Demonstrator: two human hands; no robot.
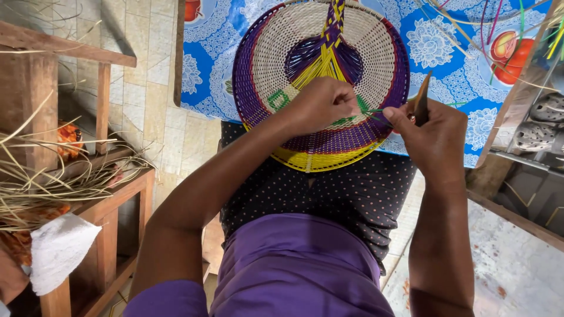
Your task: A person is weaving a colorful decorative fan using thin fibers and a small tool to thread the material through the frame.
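A round woven fan [320, 64] in cream, purple, yellow and green rests on my lap, its far part lying on a blue flowered tablecloth [446, 53]. My left hand [320, 105] presses down on the fan's lower middle, fingers closed over the weave. My right hand [432, 138] grips a dark pointed tool [422, 103] upright at the fan's right rim. Between the two hands run thin green strands [376, 111].
A wooden bench [106, 199] at the left carries dry straw strips [53, 176] and a white cloth [59, 249]. Coloured strands [499, 23] lie at the top right. Grey clogs [543, 120] sit on a shelf at the right.
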